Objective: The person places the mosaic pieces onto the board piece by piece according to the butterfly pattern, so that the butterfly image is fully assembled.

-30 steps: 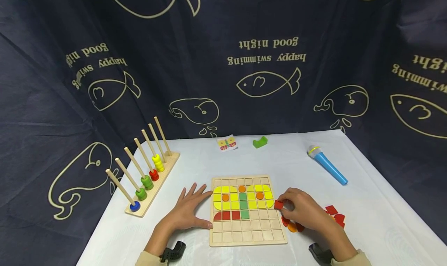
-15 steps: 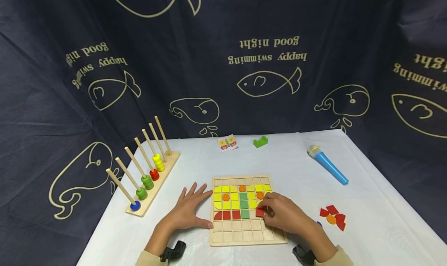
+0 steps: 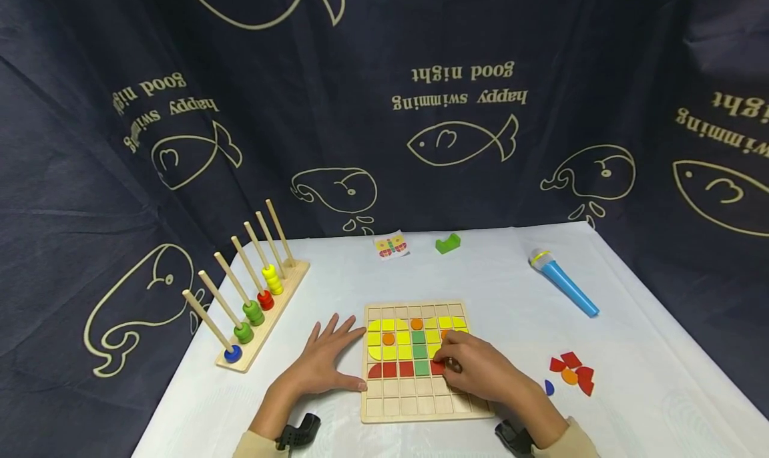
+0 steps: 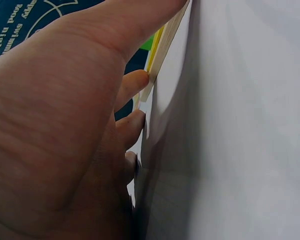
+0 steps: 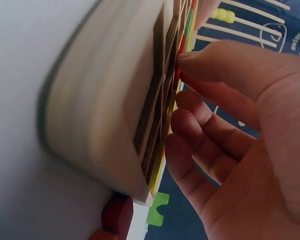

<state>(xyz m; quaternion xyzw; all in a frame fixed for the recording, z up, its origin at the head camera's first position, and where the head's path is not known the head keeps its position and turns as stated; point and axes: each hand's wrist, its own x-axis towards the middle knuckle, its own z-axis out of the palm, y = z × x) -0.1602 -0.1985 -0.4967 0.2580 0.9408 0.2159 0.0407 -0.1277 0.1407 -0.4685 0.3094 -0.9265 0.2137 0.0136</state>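
A wooden grid board (image 3: 408, 404) lies on the white table, with yellow, orange, green and red flat tiles set in its upper cells. My right hand (image 3: 483, 368) is over its right half, thumb and index finger pinching a red square tile (image 3: 436, 368) in the row of red tiles, just right of the lowest green tile (image 3: 422, 368). The other fingers are curled, as the right wrist view shows. My left hand (image 3: 324, 364) lies flat with fingers spread, its thumb and index fingertips touching the board's left edge. The right hand hides several cells.
Loose red tiles (image 3: 585, 376), an orange disc (image 3: 569, 376) and a blue half-round piece (image 3: 549, 387) lie right of the board. A peg counting stand (image 3: 264, 324) stands left; a butterfly pattern card (image 3: 392, 246), green block (image 3: 447, 244) and toy microphone (image 3: 565, 283) lie farther back.
My right hand has moved left from beside the board to over it, bringing the red square tile next to the green column. The left hand has stayed in place.
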